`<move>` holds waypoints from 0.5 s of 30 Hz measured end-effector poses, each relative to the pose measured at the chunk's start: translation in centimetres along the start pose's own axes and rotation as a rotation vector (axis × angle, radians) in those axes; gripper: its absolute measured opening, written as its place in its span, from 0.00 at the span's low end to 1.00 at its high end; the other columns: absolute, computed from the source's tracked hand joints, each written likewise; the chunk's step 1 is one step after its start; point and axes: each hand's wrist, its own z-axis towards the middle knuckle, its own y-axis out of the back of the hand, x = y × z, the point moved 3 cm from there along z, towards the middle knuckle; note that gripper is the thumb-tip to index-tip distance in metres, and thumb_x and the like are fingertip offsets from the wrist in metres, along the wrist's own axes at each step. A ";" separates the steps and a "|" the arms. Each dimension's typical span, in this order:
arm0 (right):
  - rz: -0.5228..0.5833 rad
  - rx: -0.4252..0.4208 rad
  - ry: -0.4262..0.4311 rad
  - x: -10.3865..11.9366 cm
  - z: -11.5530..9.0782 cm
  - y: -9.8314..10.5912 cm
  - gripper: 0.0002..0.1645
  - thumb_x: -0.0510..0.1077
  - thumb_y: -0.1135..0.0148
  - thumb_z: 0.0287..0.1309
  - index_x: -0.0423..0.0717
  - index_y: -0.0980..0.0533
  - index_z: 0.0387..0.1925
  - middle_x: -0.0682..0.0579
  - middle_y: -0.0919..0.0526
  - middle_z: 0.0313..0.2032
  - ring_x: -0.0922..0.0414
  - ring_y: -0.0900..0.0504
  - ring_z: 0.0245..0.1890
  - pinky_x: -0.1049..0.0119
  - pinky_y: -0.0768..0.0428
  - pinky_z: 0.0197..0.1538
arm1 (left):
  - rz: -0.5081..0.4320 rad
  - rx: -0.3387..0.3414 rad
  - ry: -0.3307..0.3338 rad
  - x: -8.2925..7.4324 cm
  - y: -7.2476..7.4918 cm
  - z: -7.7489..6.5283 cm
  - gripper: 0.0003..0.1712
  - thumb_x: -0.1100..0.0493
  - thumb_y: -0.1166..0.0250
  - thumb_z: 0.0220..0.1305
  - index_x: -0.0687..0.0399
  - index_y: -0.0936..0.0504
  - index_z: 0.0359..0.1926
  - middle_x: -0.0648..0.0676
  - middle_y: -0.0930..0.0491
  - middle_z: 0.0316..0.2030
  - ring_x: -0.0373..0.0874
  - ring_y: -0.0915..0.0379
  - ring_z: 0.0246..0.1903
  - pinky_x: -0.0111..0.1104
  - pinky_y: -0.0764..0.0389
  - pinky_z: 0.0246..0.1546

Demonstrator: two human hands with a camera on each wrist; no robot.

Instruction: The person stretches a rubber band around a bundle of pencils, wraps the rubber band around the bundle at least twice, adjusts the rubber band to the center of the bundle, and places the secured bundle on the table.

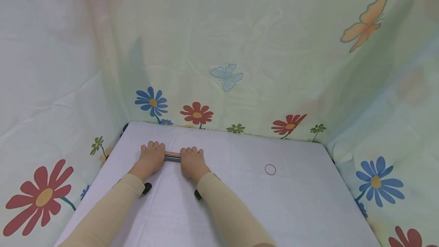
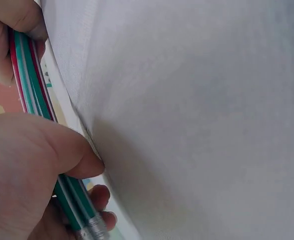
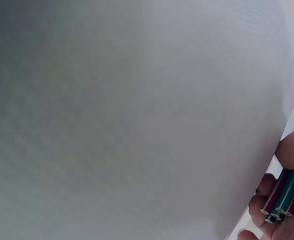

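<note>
A bundle of pencils, striped in green, dark red and other colours, lies level between both hands over the left part of the table. My left hand grips one end, its thumb across the pencils in the left wrist view; silver metal ferrules stick out past its fingers. The other end is held by my right hand. In the right wrist view, flat cut ends of the pencils show beyond the thumb. The middle of the bundle is visible between the hands.
On the white-covered table, right of the hands, lies a thin red ring. Curtains printed with flowers and butterflies hang behind the table and on both sides. Small black devices sit under the wrists.
</note>
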 end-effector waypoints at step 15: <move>-0.008 -0.096 -0.003 -1.1 -0.8 1.4 0.19 0.49 0.49 0.83 0.44 0.28 0.65 0.46 0.16 0.56 0.51 0.21 0.51 0.56 0.17 0.60 | 0.043 -0.169 -0.090 -0.8 0.3 -0.2 0.13 0.60 0.37 0.77 0.61 0.23 0.56 0.63 0.19 0.48 0.59 0.27 0.50 0.55 0.22 0.49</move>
